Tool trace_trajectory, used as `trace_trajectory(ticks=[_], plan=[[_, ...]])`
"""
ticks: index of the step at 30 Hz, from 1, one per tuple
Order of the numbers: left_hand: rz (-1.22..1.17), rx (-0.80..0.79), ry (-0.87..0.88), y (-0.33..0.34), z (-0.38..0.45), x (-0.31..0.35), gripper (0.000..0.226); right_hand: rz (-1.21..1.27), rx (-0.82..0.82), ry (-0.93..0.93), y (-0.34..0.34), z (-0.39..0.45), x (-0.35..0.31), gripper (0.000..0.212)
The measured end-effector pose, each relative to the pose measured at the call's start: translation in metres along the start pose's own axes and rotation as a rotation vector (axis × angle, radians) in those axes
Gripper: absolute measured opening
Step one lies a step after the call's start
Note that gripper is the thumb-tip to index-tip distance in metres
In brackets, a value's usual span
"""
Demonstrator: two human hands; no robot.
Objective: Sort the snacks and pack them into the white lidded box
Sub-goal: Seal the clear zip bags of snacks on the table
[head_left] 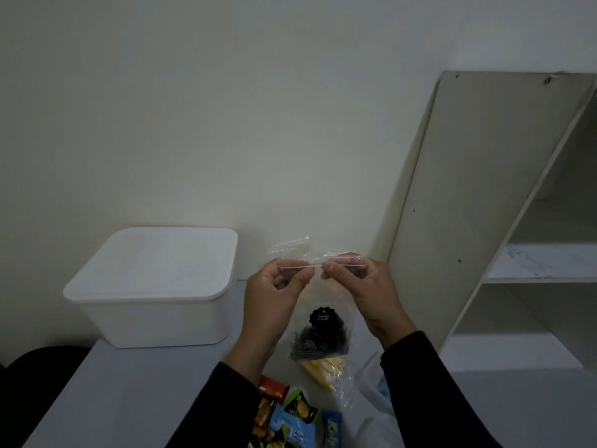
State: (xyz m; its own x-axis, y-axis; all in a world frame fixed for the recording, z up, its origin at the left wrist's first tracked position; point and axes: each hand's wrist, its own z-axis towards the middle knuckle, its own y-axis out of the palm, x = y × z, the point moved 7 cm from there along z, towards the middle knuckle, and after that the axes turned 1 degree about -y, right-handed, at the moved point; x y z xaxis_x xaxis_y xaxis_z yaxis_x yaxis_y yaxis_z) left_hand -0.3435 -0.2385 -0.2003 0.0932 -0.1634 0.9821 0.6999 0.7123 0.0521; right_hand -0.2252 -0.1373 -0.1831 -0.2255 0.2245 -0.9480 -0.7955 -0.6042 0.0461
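A clear zip bag point(323, 334) with dark swirled snacks and a round black label hangs above the table. My left hand point(274, 305) pinches the left end of its zip strip, and my right hand point(365, 292) pinches the right end. The white lidded box point(155, 286) stands to the left with its lid on. Below the hanging bag lies a clear bag of yellow sticks point(326, 370). Colourful snack packets point(290, 418) lie at the near edge.
A white shelf unit point(533, 263) stands at the right, its side panel leaning close to my right hand. A pale wall rises right behind the table point(129, 392). A dark chair point(35, 376) sits at the lower left. A white plastic bag point(378, 415) lies under my right arm.
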Motion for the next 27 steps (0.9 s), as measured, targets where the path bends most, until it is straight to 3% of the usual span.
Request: trace_trajectory(ticks=[7,14,20,27], plan=[[-0.012,0.046,0.057,-0.002,-0.001,0.007,0.009,0.054,-0.085,0.048,0.006,-0.003,0.000,0.009],[-0.024,0.071,0.107,0.002,-0.003,0.009,0.012,0.030,-0.158,0.012,0.009,-0.002,-0.005,0.019],[-0.067,0.040,0.014,0.003,-0.001,0.006,0.016,-0.042,-0.132,-0.015,0.007,-0.002,0.000,0.014],[-0.028,0.046,-0.015,0.001,0.002,0.001,0.010,-0.174,-0.061,-0.141,0.004,-0.003,-0.009,0.052]])
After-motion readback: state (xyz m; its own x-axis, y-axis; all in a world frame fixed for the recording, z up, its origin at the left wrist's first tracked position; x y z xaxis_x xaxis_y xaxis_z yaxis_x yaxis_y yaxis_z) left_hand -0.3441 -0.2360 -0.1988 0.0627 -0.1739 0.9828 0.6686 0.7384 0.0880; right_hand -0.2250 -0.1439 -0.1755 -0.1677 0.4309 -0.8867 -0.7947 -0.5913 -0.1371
